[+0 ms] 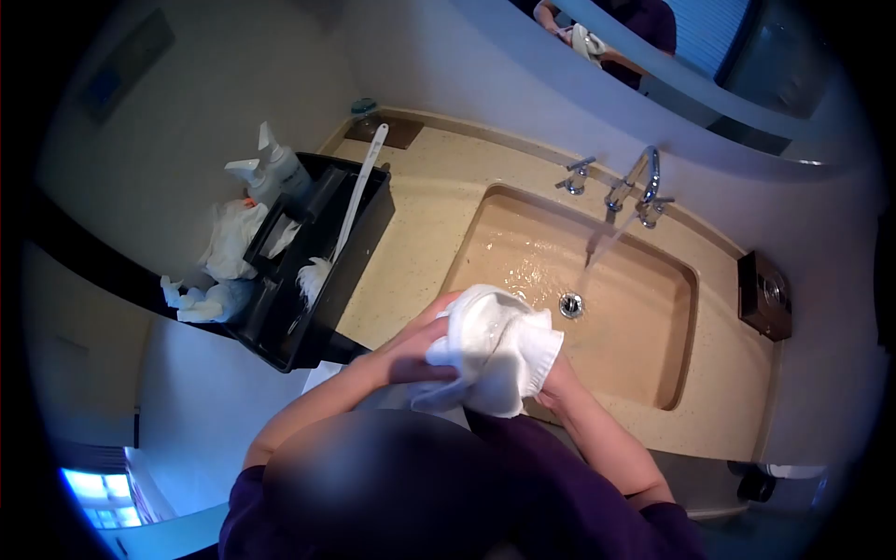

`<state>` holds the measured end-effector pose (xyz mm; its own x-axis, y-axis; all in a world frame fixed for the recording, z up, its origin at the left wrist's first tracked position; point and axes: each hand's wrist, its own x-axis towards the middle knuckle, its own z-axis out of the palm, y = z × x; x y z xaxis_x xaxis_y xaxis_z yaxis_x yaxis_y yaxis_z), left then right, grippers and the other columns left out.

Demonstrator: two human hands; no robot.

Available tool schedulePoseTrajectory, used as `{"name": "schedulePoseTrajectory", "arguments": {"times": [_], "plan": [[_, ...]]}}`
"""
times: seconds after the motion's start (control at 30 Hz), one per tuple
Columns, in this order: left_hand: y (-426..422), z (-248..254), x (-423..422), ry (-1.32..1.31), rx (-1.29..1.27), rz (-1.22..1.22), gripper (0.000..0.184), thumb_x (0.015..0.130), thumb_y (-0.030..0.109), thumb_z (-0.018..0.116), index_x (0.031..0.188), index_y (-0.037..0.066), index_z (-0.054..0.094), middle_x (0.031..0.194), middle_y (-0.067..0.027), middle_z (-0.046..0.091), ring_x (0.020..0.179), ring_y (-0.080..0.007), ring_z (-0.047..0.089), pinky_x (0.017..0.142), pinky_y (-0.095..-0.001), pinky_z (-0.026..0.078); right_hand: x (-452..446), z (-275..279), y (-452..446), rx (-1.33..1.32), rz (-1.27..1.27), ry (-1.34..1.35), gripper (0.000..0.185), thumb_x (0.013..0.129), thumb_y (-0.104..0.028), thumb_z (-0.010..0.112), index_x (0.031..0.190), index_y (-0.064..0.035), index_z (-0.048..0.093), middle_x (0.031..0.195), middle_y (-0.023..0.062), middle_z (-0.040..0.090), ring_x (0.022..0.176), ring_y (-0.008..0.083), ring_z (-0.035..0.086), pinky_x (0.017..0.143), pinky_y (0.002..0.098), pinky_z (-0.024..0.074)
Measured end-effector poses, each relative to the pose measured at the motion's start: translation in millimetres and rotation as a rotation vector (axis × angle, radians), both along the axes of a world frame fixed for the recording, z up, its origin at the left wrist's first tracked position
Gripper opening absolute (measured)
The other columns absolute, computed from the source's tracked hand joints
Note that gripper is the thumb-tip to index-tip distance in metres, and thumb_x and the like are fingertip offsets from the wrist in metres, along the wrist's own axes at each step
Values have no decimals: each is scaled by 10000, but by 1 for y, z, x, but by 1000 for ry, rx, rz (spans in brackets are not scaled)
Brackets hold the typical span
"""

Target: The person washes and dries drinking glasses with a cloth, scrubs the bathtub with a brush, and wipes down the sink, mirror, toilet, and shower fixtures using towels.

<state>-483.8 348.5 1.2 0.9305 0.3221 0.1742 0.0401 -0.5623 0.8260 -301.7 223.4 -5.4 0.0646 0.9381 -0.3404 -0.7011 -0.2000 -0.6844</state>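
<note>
Bunched between my two hands is a white towel (499, 345), held up at the front edge of the sink. My left hand (420, 350) is closed on the towel's left side. My right hand (554, 381) grips its lower right side, with most of the fingers hidden behind the folds. Whether anything is wrapped inside the towel I cannot tell. Beyond it lies the beige sink (644, 359), where water runs from the chrome faucet (646, 173) toward the drain (571, 305).
Left of the sink, a black caddy (364, 247) carries spray bottles (280, 168), a long-handled white brush (359, 196) and crumpled white cloths (233, 243). A dark box (763, 297) stands on the counter at right. A brown tray (397, 131) sits in the back corner, below a mirror (691, 84) to its right.
</note>
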Motion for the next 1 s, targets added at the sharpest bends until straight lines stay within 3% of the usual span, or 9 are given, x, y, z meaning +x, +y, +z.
{"name": "schedulePoseTrajectory", "arguments": {"times": [0.1,0.23,0.27,0.37,0.43,0.5,0.67,0.8,1.0], "plan": [[13,19,-42,182,-380,237,678,662,226,678,1252,33,406,1262,-176,415,1201,-278,385,1003,-341,300,-4,-2,3,28,-5,-74,350,844,-123,565,1168,-29,470,1065,91,560,917,184,578,760,312,505],[31,51,-85,453,215,664,423,736,171,629,1110,16,507,1099,-142,519,1039,-263,495,893,-341,390,-2,38,9,204,186,-670,331,763,-108,636,1067,-13,549,1036,89,584,908,180,574,760,314,483],[32,35,-83,316,182,556,389,763,171,609,1102,15,500,1042,-121,537,1002,-238,514,837,-334,419,0,35,9,334,251,-815,337,729,-119,657,1041,-29,569,1047,100,591,918,197,583,777,319,477],[23,51,-42,93,-982,353,412,868,284,511,1216,92,405,1066,-74,515,1017,-155,492,827,-301,446,-8,35,17,558,389,-1162,336,738,-122,636,1055,-35,568,1008,127,610,915,273,595,797,350,470],[21,41,-21,-32,-1283,246,425,892,358,460,1231,114,379,1058,-60,500,1004,-142,483,838,-301,448,-15,24,29,706,322,-1296,349,712,-128,660,1044,-61,575,994,124,608,897,261,597,779,345,476],[17,19,-2,-24,-1058,358,436,886,404,457,1200,105,407,1036,-48,496,986,-140,476,808,-299,448,-22,10,41,836,215,-1347,330,721,-125,635,1037,-51,574,936,143,607,843,322,598,746,377,487],[15,34,14,-57,-420,498,535,795,394,596,1146,27,429,1002,-113,506,872,-171,509,777,-280,422,-25,21,46,338,42,-1055,263,836,-149,547,1069,-29,540,955,82,603,871,200,597,757,345,487],[32,56,16,67,105,303,641,698,386,687,1165,36,421,1065,-147,477,831,-236,535,741,-306,453,-16,-20,70,363,-48,413,288,908,-226,453,1135,-51,480,1063,101,552,930,216,570,792,344,498],[100,74,7,-97,619,-120,692,602,402,757,1153,84,486,1137,-126,452,901,-293,550,742,-329,482,-19,8,97,112,-215,569,244,887,-219,476,1051,-40,506,1004,79,549,864,188,556,750,326,498]]}}
